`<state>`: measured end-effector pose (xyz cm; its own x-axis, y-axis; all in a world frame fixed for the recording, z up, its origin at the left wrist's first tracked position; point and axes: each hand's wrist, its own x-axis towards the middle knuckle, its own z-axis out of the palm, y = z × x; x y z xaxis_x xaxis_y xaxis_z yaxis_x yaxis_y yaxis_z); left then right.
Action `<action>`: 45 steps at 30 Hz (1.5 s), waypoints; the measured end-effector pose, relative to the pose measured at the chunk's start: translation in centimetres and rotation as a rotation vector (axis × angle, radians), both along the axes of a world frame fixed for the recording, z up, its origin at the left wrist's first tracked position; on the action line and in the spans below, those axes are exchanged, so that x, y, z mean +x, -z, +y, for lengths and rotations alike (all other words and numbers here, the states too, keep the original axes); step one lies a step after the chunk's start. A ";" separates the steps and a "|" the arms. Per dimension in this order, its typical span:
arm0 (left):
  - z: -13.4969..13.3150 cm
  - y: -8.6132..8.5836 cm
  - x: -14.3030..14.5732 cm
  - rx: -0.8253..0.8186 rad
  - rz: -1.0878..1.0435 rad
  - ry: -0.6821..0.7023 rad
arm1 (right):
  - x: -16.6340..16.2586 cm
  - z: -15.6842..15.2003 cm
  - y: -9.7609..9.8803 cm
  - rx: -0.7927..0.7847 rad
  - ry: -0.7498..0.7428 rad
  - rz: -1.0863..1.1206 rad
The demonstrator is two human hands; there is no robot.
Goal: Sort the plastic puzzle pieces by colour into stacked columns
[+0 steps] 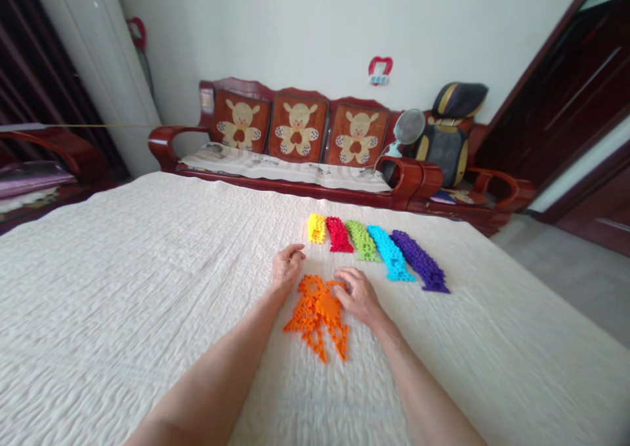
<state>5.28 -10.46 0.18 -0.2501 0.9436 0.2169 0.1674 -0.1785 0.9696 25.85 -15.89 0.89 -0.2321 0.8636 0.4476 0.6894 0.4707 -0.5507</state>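
Observation:
Several flat orange interlocking plastic pieces (329, 307) with toothed edges, some of them triangular, lie in a loose overlapping pile on the white quilted cover. Just beyond the pile's left side is my left hand (288, 265), fingers loosely curled, index tip and thumb a little apart, with nothing visible between them. My right hand (360, 295) is at the pile's right edge. Its fingers and thumb are apart and curved over the orange pieces; whether the fingertips touch them I cannot tell.
Stacks of matching pieces stand in a row beyond my hands: yellow (316, 229), red (339, 235), green (362, 241), light blue (391, 253) and purple (420, 261). The quilted cover (147, 269) spreads all round. Past its far edge stands a wooden sofa (180, 134) with bear cushions (298, 128).

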 end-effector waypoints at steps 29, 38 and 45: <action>0.4 0.0 0.0 -0.033 -0.114 -0.073 | -0.5 0.6 0.3 -0.023 0.151 0.140; 0.5 -0.1 0.1 -0.056 -0.086 -0.077 | -0.7 0.7 0.3 -0.042 0.130 0.136; 0.4 -0.2 0.2 -0.037 -0.118 -0.102 | -0.9 0.9 0.1 -0.002 0.177 0.103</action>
<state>5.47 -10.04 0.43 -0.3663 0.9189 0.1462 0.0673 -0.1306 0.9892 24.97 -15.00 0.76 -0.0294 0.8876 0.4596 0.7014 0.3459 -0.6232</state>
